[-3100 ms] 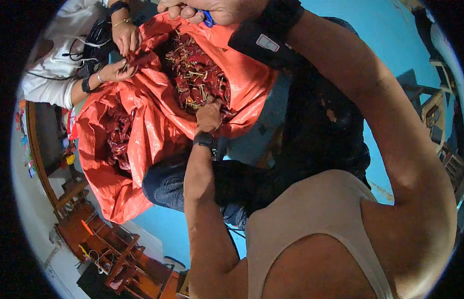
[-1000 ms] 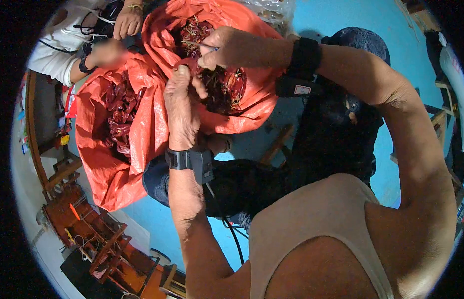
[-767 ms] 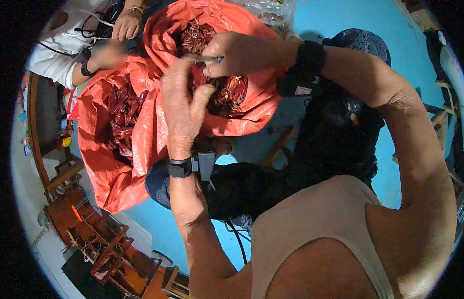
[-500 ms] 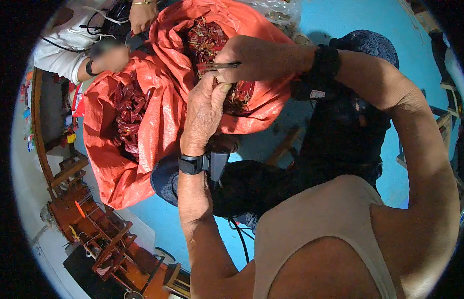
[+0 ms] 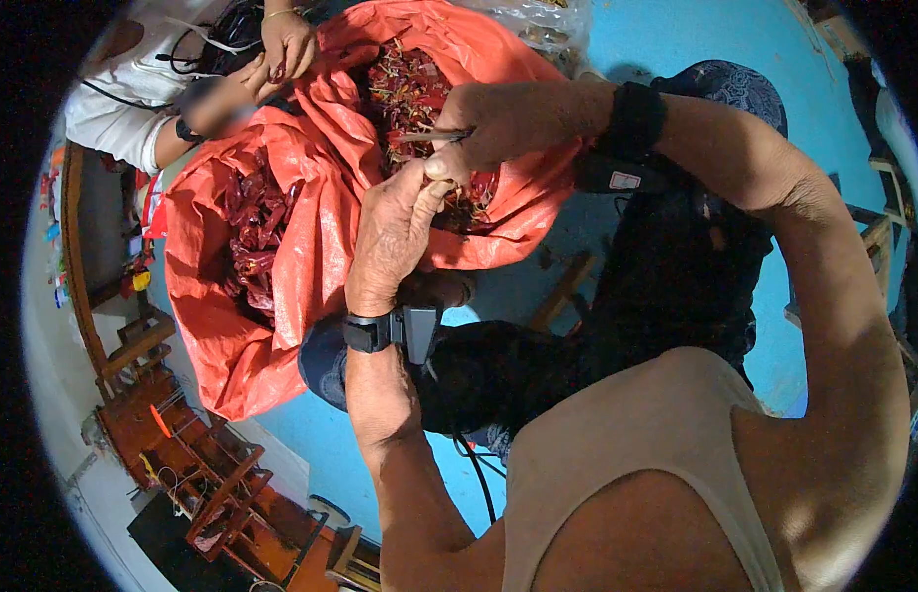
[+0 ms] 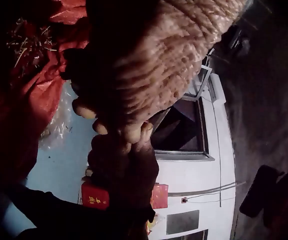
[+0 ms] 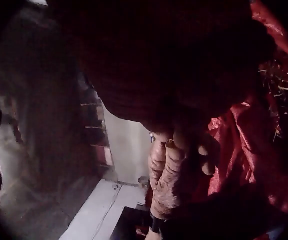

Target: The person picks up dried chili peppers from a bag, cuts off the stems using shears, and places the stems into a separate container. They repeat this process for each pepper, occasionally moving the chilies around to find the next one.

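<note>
In the head view my right hand grips scissors, their narrow blades pointing left over the right-hand bag of dried red chillies and pale stems. My left hand has its thumb and index finger bent together just below the blades, against my right fingers. Whatever lies between those fingertips is hidden. Both wrist views are dark: the left hand meets the right hand in one, and the other shows the left hand under the shadowed right hand.
A second orange bag of dried chillies stands at the left. Beyond it another person's hands are close together. Clear plastic lies behind the bags. Wooden furniture is at lower left, and dark-clad legs are beside the bags.
My left hand came out of the right-hand bag and my right hand came down from the top edge; they now meet. The other person's hands moved apart, then together again.
</note>
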The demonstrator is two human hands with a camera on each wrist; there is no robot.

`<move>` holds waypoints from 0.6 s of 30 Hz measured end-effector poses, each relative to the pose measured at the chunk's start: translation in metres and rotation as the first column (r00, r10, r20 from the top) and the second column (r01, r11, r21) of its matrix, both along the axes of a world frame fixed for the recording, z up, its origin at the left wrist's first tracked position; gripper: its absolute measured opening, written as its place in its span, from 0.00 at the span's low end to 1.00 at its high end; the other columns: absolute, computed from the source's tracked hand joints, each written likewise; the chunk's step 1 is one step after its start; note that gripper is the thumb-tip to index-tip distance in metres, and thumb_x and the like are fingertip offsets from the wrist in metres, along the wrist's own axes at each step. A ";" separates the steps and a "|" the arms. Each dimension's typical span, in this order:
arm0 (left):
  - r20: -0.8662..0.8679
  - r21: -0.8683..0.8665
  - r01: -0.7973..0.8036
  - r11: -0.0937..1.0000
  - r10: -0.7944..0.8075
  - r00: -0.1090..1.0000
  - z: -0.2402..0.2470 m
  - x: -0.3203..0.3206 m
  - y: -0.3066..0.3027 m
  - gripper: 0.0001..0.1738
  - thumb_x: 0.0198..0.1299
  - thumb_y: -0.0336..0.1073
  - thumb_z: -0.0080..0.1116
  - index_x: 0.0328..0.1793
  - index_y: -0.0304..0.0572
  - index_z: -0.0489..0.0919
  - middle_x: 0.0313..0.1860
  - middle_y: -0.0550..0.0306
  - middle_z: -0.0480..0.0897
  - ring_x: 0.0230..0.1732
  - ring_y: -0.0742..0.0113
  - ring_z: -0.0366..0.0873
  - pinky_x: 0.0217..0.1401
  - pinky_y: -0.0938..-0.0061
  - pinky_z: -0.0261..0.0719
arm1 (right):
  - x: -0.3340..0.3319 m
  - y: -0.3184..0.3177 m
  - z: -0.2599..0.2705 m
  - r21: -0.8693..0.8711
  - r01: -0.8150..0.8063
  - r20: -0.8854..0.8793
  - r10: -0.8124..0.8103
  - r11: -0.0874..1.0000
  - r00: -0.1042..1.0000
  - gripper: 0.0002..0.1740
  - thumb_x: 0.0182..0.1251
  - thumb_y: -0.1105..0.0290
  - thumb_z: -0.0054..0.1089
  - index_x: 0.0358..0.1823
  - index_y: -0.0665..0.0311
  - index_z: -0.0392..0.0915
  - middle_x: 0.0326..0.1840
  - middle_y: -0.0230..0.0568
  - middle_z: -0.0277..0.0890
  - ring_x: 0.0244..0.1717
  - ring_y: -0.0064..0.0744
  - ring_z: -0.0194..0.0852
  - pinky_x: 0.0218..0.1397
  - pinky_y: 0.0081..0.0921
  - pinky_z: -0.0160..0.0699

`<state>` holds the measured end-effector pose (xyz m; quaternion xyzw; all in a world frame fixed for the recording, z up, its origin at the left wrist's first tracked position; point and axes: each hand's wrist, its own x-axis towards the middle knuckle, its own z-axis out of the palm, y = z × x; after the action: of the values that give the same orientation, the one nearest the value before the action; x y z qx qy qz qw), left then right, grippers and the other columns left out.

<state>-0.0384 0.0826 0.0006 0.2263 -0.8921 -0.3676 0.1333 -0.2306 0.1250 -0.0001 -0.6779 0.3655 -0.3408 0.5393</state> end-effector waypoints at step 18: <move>-0.549 0.828 0.296 0.477 0.581 0.600 0.006 -0.032 0.018 0.20 0.60 0.52 0.45 0.27 0.45 0.64 0.14 0.66 0.59 0.14 0.74 0.56 0.22 0.80 0.61 | 0.010 0.000 0.013 -0.103 0.227 0.552 -0.134 0.968 0.823 0.20 0.68 0.61 0.37 0.20 0.63 0.66 0.11 0.25 0.51 0.13 0.15 0.49 0.18 0.15 0.51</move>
<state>-0.0705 0.1007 0.0070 0.1599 -0.3956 -0.8062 0.4098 -0.2206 0.1250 0.0130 -0.5583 0.2319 -0.5966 0.5277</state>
